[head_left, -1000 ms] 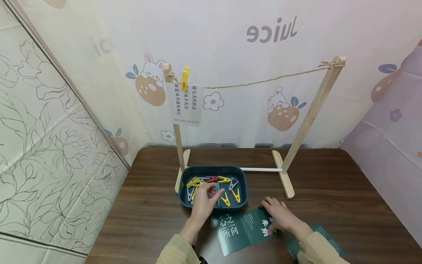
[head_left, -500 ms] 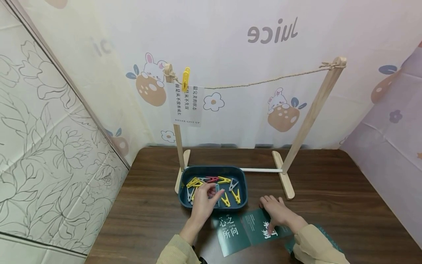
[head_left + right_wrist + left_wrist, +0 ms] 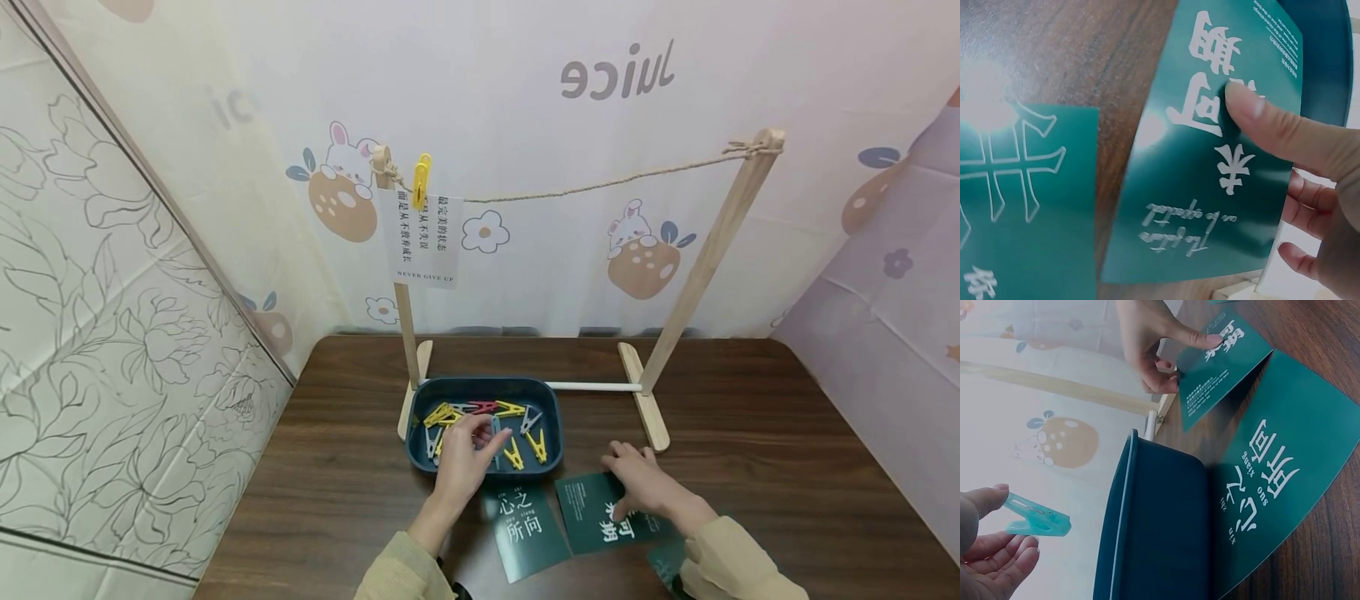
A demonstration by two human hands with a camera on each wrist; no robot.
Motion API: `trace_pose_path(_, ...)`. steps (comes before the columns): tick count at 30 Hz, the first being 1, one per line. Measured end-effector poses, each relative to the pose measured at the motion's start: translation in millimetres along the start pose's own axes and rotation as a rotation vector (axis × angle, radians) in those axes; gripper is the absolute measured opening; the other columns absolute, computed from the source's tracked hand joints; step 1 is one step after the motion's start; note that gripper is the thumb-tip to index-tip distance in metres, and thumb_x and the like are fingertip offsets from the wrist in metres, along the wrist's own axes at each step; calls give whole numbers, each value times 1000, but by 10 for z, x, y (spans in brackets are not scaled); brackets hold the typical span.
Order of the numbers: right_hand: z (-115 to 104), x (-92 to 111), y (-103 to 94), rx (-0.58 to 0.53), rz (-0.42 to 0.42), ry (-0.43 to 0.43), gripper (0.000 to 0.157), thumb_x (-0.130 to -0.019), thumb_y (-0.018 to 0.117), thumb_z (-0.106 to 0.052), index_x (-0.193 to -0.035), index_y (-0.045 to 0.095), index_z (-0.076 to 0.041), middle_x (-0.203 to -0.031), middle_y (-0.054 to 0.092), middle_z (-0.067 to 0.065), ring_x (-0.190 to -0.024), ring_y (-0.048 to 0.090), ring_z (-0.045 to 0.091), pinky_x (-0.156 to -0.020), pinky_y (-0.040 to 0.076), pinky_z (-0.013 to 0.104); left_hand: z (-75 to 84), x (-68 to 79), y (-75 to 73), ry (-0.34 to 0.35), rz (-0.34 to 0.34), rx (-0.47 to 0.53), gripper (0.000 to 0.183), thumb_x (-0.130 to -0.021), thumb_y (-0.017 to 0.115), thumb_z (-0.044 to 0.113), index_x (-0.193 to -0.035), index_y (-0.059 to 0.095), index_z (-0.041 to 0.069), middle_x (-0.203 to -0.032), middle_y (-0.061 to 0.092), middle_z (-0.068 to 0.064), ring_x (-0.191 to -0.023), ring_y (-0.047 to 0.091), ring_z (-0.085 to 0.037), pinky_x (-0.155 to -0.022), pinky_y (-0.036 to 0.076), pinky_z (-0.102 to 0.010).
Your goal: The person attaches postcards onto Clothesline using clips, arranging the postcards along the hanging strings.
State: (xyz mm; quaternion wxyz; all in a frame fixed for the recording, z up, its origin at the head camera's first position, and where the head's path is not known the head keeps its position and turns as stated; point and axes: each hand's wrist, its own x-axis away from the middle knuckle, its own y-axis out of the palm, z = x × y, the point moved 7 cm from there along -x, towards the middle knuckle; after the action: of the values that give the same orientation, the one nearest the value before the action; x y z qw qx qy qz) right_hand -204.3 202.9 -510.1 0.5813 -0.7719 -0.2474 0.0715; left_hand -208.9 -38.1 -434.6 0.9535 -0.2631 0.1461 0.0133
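Over the tray, my left hand (image 3: 465, 467) pinches a translucent teal clothespin (image 3: 1041, 515) between thumb and fingers. To the right, my right hand (image 3: 648, 485) grips a dark green card (image 3: 1166, 181) with white lettering, thumb on its printed face and fingers behind the far edge. In the left wrist view, that card looks lifted at one edge. Beside it, against the tray's near wall, lies a second green card (image 3: 525, 533). A third green card (image 3: 1041, 250) lies partly under the right forearm. The dark blue tray (image 3: 551, 408) contains several yellow, grey and red clothespins.
Behind the tray stands a wooden frame (image 3: 697, 275) with a rope (image 3: 570, 192) strung between its posts. From the rope's left end hangs a white card (image 3: 423, 250), held by a yellow clothespin (image 3: 422, 182). A printed curtain (image 3: 540, 275) backs the brown table (image 3: 322, 467).
The right hand has shifted slightly right with its green card, opening a narrow gap from the card beside it. The left hand stays put with the teal clothespin.
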Motion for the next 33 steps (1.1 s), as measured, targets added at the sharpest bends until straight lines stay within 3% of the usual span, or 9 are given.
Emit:
trace_pose_path(6,-72,85,-145,45,69,-71,35,-56,81,-18,-85,64,-7,-87,50,2,-83,46,22,-65,31,42,44,-5,-28,3,5,17,30,-77,68,29,-93,65,5,-82,60,-6,-68,53,-8,-63,48,-18)
trace_pose_path(9,-113,131,-221,34,81,-108,24,-60,78,-14,-79,65,-10,-82,50,0,-80,48,22,-65,34,45,81,-9,-50,22,12,27,29,-77,68,28,-93,65,4,-81,59,-4,-67,53,-8,-61,48,-18)
trace_pose_path(13,-176,174,-321,-7,74,-155,13,-64,75,-9,-73,66,-14,-78,58,-1,-95,52,37,-74,36,58,126,-13,-82,23,10,44,29,-77,68,29,-93,65,5,-80,58,-1,-68,53,-8,-61,48,-19)
trace_pose_path(16,-222,192,-392,-30,64,-189,13,-67,73,-7,-66,64,-17,-67,58,-9,-90,58,27,-81,39,53,166,-18,-102,25,1,58,31,-77,67,31,-94,65,5,-80,57,0,-69,54,-8,-62,48,-19)
trace_pose_path(19,-254,215,-442,-76,40,-206,20,-69,72,-7,-60,59,-19,-59,48,-15,-64,53,8,-64,48,34,221,-24,-123,51,-8,67,32,-78,66,31,-95,65,4,-79,57,-1,-70,54,-9,-63,48,-20)
trace_pose_path(22,-271,246,-486,-137,12,-208,22,-71,71,-8,-58,57,-19,-62,46,-15,-56,41,-1,-49,39,22,283,-35,-148,90,-17,68,30,-79,65,30,-94,65,4,-79,56,-2,-71,54,-11,-64,49,-25)
trace_pose_path(26,-298,279,-564,-212,-3,-223,19,-72,70,-7,-62,60,-19,-67,52,-14,-56,42,-2,-48,37,20,367,-53,-200,127,-27,64,30,-79,65,31,-94,65,5,-79,56,-2,-71,54,-13,-65,50,-29)
trace_pose_path(33,-326,296,-702,-321,-49,-214,13,-76,68,-9,-68,64,-18,-69,56,-11,-54,44,0,-47,39,21,515,-92,-314,208,-21,52,31,-80,65,29,-94,64,2,-80,56,-2,-70,54,-10,-64,50,-24)
